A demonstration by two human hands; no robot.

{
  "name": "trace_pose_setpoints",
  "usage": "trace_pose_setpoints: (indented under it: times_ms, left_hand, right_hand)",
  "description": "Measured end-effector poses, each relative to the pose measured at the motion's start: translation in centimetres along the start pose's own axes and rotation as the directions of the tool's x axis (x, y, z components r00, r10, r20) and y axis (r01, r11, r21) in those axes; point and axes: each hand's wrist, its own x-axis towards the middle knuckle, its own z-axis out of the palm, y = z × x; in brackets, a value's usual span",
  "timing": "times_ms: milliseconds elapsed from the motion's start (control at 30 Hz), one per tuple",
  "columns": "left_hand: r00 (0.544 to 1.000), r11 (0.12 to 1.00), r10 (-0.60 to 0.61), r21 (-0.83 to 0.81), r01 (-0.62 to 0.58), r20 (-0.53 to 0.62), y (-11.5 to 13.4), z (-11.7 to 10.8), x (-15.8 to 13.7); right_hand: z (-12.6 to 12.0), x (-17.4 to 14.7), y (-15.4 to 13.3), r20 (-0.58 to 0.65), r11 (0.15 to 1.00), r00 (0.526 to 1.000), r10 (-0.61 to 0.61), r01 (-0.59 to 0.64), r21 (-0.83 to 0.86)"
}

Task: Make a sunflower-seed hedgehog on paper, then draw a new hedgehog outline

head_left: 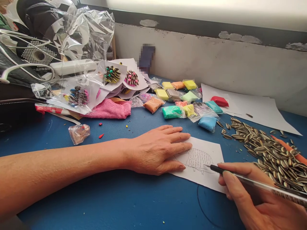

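Observation:
My left hand (160, 150) lies flat on the left part of a small sheet of white paper (217, 150), its fingers stretched out to the right. On the sheet is a line drawing (200, 160) of an animal with a rounded body, filled with rows of short marks and with small feet below. Part of the drawing is hidden beneath my left fingers. In my right hand (251, 191) is a pen (242, 179) with a clear barrel and black grip. The pen's tip points left at the drawing's lower right part; whether it touches the paper I cannot tell.
Striped sunflower seeds (266, 150) are heaped at right, with an orange tool (287, 147) among them. Wrapped coloured clay blocks (172, 111) lie beyond my left hand. A pink cloth (110, 108), seed-studded clay pieces (131, 78) and plastic bags (88, 35) crowd the back left.

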Motion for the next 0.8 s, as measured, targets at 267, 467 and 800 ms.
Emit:
trace_pose_setpoints:
  times_ms: [267,467,800]
  left_hand:
    - [1.0,1.0,0.006,0.008,-0.006,-0.003,-0.05,0.0,0.0]
    - [1.0,1.0,-0.008,0.03,0.007,0.03,-0.03,-0.01,0.14]
    - [1.0,0.999,0.013,0.03,-0.013,0.008,-0.01,0.02,0.04]
  right_hand:
    - [0.0,-0.1,0.2,0.034,1.0,0.999,0.001,-0.002,0.015]
    - [-0.11,-0.11,0.29,0.033,0.998,0.999,-0.038,0.04,-0.047]
    - [0.09,-0.18,-0.09,0.009,0.998,0.998,-0.056,0.056,0.001]
